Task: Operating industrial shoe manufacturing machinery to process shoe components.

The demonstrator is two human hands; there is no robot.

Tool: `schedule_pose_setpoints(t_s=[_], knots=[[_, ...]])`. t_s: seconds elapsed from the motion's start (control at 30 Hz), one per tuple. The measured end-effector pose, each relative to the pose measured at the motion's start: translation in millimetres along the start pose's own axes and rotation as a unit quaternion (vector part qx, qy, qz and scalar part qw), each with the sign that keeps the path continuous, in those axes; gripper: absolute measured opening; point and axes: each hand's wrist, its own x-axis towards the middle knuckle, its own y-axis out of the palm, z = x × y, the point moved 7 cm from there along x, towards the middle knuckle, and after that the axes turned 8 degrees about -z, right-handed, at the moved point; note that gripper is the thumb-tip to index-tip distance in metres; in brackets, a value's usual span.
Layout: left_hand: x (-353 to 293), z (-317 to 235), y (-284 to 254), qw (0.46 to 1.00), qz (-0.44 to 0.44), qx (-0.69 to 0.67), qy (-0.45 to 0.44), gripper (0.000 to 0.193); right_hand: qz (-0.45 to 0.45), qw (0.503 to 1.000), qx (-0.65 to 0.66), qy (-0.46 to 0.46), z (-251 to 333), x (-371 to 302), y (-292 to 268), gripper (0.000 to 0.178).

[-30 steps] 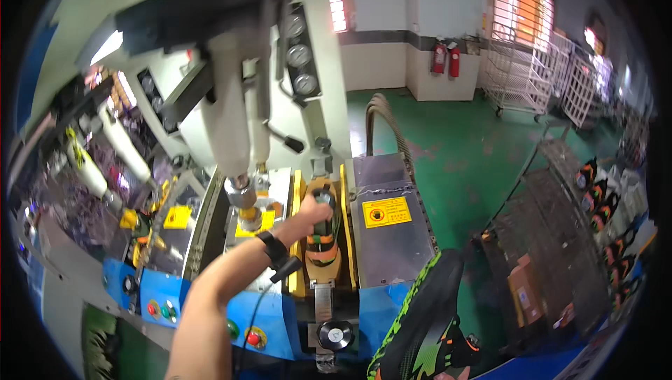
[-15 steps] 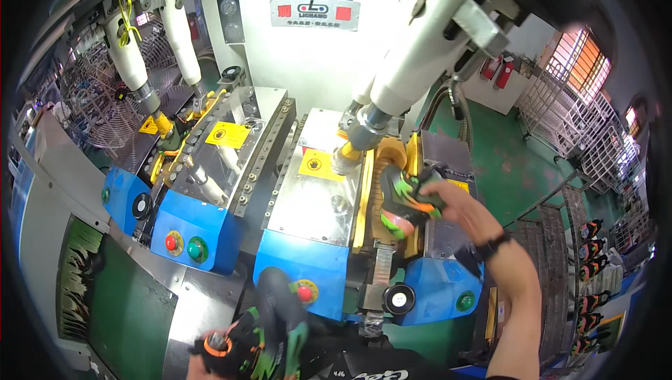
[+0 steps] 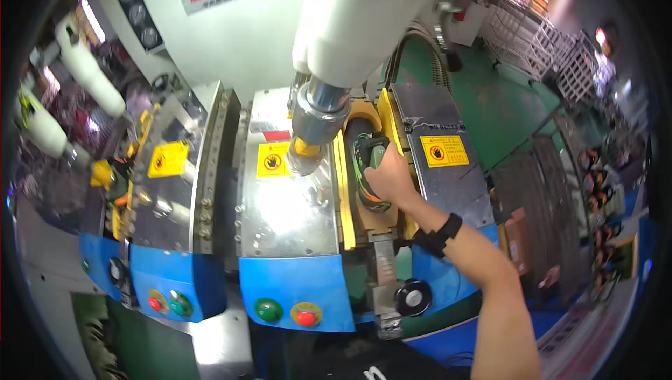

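The right hand [image 3: 390, 175] held a dark shoe [image 3: 363, 164] by its upper, thumb and fingers drawn in around it, though some fingertips were hidden. The shoe lay lengthwise on the tan pad [image 3: 376, 226], between 2 yellow bars [image 3: 344, 194] of the machine; 0.5 seconds earlier it had been tilted across that gap. The left hand, which had then gripped another shoe at the lower edge, had gone from view with it, so I could not tell how its fingers stood. The view had swung too: the white press arm [image 3: 357, 19] loomed larger above, its metal tip [image 3: 320, 119] left of the shoe, and the black knob [image 3: 413, 297] sat below, toward the right.
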Motion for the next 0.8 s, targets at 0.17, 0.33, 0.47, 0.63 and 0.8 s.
schedule_pose_setpoints(t_s=[0.17, 0.33, 0.47, 0.63, 0.8], knots=[[-16, 16, -107, 0.991, -0.125, -0.031, -0.039, 0.060, 0.032, 0.994, -0.043, 0.090, 6, -20, -2, 0.052], [-29, -2, -126, 0.990, -0.096, -0.106, -0.020, 0.065, -0.032, 0.962, -0.053, -0.267, 113, -159, -31, 0.069], [-10, -19, -116, 0.989, -0.030, -0.120, -0.078, 0.068, 0.261, 0.865, -0.095, -0.419, 168, -297, 113, 0.071], [-1, -21, -144, 0.994, -0.026, -0.096, -0.048, 0.055, 0.247, 0.827, -0.169, -0.476, 187, -318, 115, 0.077], [-24, 0, -172, 0.984, -0.076, -0.161, -0.004, 0.045, 0.378, 0.841, 0.029, -0.386, 183, -409, 93, 0.074]])
